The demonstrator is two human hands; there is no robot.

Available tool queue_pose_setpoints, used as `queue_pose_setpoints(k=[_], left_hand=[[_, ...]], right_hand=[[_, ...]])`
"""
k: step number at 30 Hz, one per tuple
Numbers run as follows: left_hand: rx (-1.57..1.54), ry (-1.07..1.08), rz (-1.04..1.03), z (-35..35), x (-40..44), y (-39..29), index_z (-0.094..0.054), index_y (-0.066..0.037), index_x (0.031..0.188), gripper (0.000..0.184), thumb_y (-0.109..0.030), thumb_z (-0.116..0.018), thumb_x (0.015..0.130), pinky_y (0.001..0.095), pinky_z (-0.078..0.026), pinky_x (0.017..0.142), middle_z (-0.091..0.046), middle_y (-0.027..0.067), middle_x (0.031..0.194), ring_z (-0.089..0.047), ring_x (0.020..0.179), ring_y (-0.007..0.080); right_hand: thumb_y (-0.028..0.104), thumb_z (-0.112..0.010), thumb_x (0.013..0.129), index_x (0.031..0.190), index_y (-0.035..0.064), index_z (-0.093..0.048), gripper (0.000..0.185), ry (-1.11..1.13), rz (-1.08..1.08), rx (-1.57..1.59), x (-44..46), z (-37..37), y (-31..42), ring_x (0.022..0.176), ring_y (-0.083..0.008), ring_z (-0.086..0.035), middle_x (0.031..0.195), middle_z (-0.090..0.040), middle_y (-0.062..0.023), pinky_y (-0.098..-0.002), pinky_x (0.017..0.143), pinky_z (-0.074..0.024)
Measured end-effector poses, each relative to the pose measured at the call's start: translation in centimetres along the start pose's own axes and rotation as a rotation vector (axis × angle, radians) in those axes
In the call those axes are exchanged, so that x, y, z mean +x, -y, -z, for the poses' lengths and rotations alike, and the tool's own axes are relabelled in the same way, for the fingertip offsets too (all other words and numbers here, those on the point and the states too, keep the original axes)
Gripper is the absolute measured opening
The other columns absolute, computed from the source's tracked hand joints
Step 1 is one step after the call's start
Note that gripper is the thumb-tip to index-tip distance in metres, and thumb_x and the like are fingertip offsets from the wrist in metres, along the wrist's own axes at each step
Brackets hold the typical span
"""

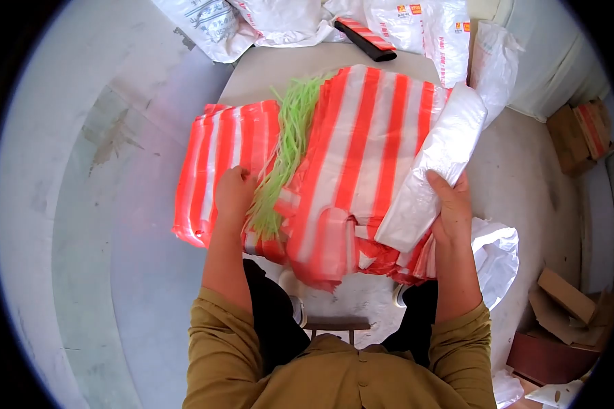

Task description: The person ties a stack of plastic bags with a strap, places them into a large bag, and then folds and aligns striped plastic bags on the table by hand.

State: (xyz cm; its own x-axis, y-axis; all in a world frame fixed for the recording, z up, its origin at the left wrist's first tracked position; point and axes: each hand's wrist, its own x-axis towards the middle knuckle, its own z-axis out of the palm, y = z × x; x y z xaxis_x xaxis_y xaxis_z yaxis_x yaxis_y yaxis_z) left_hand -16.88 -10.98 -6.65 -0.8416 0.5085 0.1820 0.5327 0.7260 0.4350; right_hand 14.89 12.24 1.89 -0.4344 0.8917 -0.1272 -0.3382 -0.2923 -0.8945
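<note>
My right hand [451, 201] grips a long folded bundle of white plastic bags [433, 170], thumb on top, fingers beneath. That bundle slants over the right side of a large stack of red-and-white striped plastic bags [368, 136]. Closed, with its fingers curled, my left hand [235, 191] is over a smaller striped bag stack [215, 150]. Its fingertips come near a bunch of light green plastic strips [286, 150] lying between the two stacks. Whether a strip is pinched in them is hidden.
A pale tabletop [273, 65] carries the stacks. Behind it stand white printed sacks [396, 27] and a black roll with a striped end [365, 39]. An open white bag [494, 255] hangs at right. Cardboard boxes [569, 307] sit on the right floor; a stool [338, 323] is below me.
</note>
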Motion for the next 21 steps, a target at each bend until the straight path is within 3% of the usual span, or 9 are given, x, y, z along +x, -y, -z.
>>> queue_pose_setpoints(k=[3,9,12,13,16,21], left_hand=[[0.080,0.224,0.137,0.9,-0.3,-1.0,-0.073,-0.004,0.099,0.027,-0.027,-0.070,0.085,0.0438,-0.054,0.078,-0.071,0.0157,0.090,-0.069,0.088,0.0320],[-0.067,0.022,0.094,0.2,0.2,-0.6,-0.067,-0.003,0.098,0.021,-0.022,-0.068,0.089,0.0432,-0.053,0.073,-0.071,0.0141,0.088,-0.069,0.083,0.0298],[-0.425,0.027,0.128,1.7,0.7,-1.9,-0.063,-0.002,0.096,0.016,-0.017,-0.064,0.094,0.0377,-0.052,0.068,-0.070,0.0110,0.085,-0.068,0.075,0.0226],[-0.602,0.069,0.156,2.4,0.5,-2.9,-0.061,-0.003,0.100,0.011,-0.013,-0.060,0.098,0.0314,-0.050,0.064,-0.069,0.0077,0.085,-0.063,0.068,0.0150],[-1.252,0.264,0.259,3.4,-0.6,-5.4,-0.059,-0.005,0.107,0.010,-0.011,-0.058,0.098,0.0284,-0.049,0.062,-0.069,0.0069,0.086,-0.059,0.067,0.0123],[-1.202,0.703,0.099,4.8,-3.6,-10.8,-0.057,-0.005,0.108,0.012,-0.003,-0.057,0.096,0.0266,-0.048,0.064,-0.068,0.0066,0.092,-0.058,0.070,0.0105]], right_hand=[[-0.006,-0.068,0.085,0.138,0.0030,-0.052,0.056,0.028,-0.012,0.024,-0.4,-0.5,-0.2,0.108,-0.0221,-0.065,0.123,-0.066,-0.0096,-0.0359,0.095,-0.0527],[-0.008,-0.069,0.084,0.136,0.0028,-0.053,0.055,0.101,-0.056,0.057,-0.4,-1.2,-0.9,0.107,-0.0221,-0.066,0.120,-0.066,-0.0086,-0.0370,0.091,-0.0554],[-0.007,-0.069,0.084,0.138,0.0025,-0.051,0.058,0.165,-0.103,0.009,-0.5,-1.4,-0.8,0.107,-0.0222,-0.066,0.120,-0.066,-0.0091,-0.0369,0.090,-0.0562],[-0.007,-0.069,0.084,0.139,0.0024,-0.050,0.059,0.192,-0.122,-0.015,-0.7,-1.5,-0.8,0.107,-0.0222,-0.066,0.120,-0.065,-0.0094,-0.0369,0.090,-0.0564],[-0.006,-0.069,0.084,0.141,0.0013,-0.048,0.062,0.273,-0.204,-0.073,-1.4,-2.1,-0.8,0.107,-0.0215,-0.065,0.121,-0.065,-0.0102,-0.0357,0.090,-0.0563],[-0.003,-0.076,0.077,0.143,0.0017,-0.046,0.073,0.470,-0.261,-0.098,-2.4,-2.6,-0.9,0.116,-0.0192,-0.063,0.128,-0.064,-0.0089,-0.0373,0.101,-0.0503]])
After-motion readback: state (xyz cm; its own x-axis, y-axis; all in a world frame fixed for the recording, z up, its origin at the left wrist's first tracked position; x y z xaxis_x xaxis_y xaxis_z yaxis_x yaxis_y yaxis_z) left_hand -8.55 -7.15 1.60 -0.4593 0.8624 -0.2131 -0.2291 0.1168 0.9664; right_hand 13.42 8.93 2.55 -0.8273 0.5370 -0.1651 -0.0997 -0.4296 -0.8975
